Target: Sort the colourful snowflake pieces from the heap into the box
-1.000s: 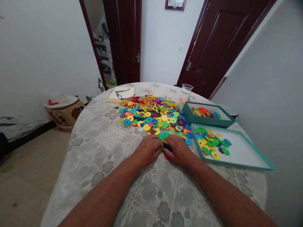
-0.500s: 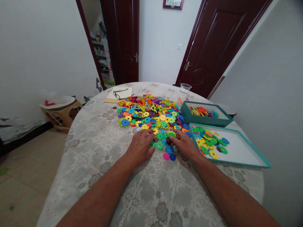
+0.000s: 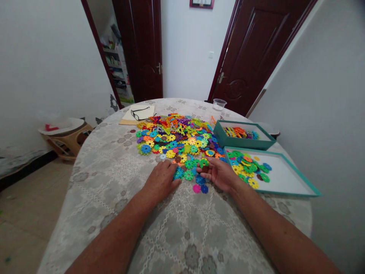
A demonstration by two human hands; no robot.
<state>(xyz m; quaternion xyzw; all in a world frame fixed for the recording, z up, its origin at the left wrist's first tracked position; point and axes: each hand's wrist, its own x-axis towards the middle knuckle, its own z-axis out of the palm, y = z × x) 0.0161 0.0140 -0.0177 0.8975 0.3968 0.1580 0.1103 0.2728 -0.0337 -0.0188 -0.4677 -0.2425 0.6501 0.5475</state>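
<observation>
A large heap of colourful plastic snowflake discs covers the middle of the table. My left hand lies palm down at its near edge, fingers loosely stretched, beside a blue disc. It appears to grip nothing. Turned partly palm up, my right hand has a green snowflake disc at its fingertips, with a brown disc just beneath. Between the hands lie more green discs. A pink disc and a dark blue disc sit nearest me.
To the right, a shallow teal-edged lid holds loose green, yellow and orange discs. Behind it stands a teal box with rows of stacked discs. Glasses rest on a notebook at back left; a clear plastic cup stands at the back.
My right hand has rolled palm upward and lifted the green disc among its fingers. My left hand has drawn slightly back from the discs, uncovering blue ones. The view has shifted slightly.
</observation>
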